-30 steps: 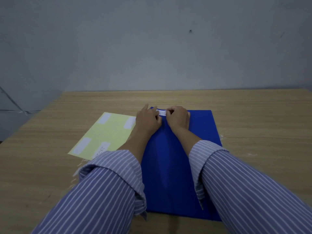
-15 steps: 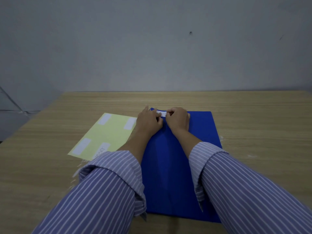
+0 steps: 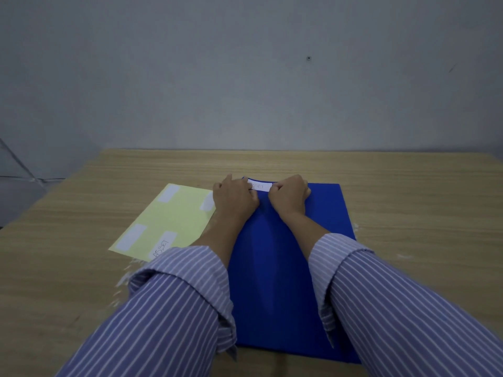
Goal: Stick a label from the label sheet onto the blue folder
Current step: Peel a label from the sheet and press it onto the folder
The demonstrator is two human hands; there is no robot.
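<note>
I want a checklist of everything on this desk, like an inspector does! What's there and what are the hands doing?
Surface: wooden table, with pale flecks near the folder's right edge and by the left sleeve.
Job's things: blue folder lies flat; white label at its far edge, writing on it; yellow label sheet to the folder's left, four labels on it.
Clutter: nothing seen.
Grips: left hand and right hand are each at one end of the label; whether they pinch or press is unclear.
Cables: nothing seen.
Surroundings: grey wall with a small dark spot.
</note>
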